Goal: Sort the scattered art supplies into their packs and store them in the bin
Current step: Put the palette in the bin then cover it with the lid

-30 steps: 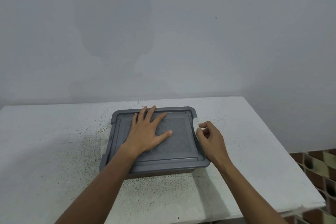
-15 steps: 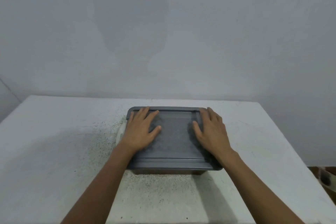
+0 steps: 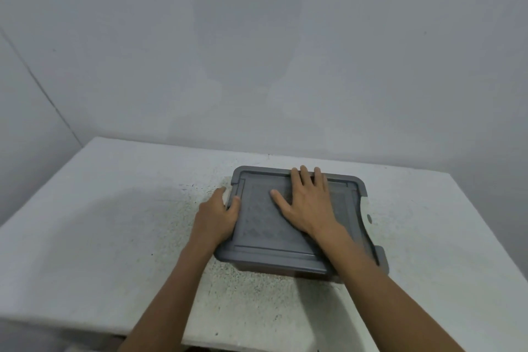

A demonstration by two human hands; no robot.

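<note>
A grey plastic bin [image 3: 257, 264] stands on the white table with its grey lid [image 3: 263, 217] on top. My right hand [image 3: 310, 203] lies flat on the lid, fingers straight and reaching to its far edge. My left hand [image 3: 218, 216] is at the lid's left edge, thumb on top of the lid and fingers curled down over the side. The bin's contents are hidden under the lid, and no loose art supplies are in view.
The white speckled table [image 3: 114, 237] stretches to the left and right of the bin. Its front edge runs close below the bin. A plain grey wall [image 3: 257, 51] rises behind the table.
My left hand slid off the lid's top to its left edge and curled over it. My right hand moved from the right side towards the lid's middle. The view shifted left.
</note>
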